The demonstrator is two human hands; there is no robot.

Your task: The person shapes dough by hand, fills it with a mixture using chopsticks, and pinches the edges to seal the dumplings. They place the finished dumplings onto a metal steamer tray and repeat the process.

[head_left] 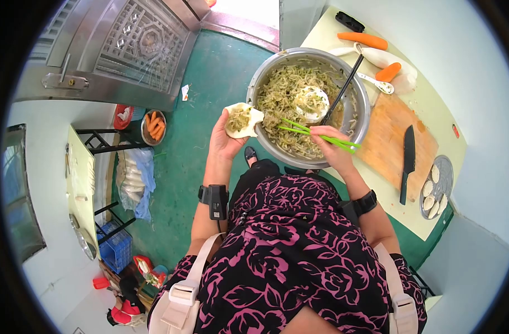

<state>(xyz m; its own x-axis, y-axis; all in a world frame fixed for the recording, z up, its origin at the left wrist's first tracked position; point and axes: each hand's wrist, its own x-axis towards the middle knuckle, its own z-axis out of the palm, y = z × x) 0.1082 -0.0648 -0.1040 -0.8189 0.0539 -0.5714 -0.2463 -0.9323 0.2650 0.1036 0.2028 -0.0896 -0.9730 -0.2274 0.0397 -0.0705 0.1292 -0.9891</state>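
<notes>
My left hand (224,136) holds a flat dough wrapper (253,123) on its palm and fingers, with a heap of shredded green filling (238,119) on it. In my right hand (333,150) is a pair of bright green chopsticks (299,127), their tips dipping into the filling in a large steel bowl (363,111). A small white bowl (322,115) sits in the shreds, partly filled with them. One long black stick (343,89) leans across the bowl's right side. The wrapper is at the bowl's left rim.
On the table right of the bowl are a cutting board (391,128) with a black knife (409,158), a plate of dumplings (429,189), carrots (363,40) and a white spoon (380,85). A basin of carrots (153,128) stands on the floor at left. Another person (126,303) is at lower left.
</notes>
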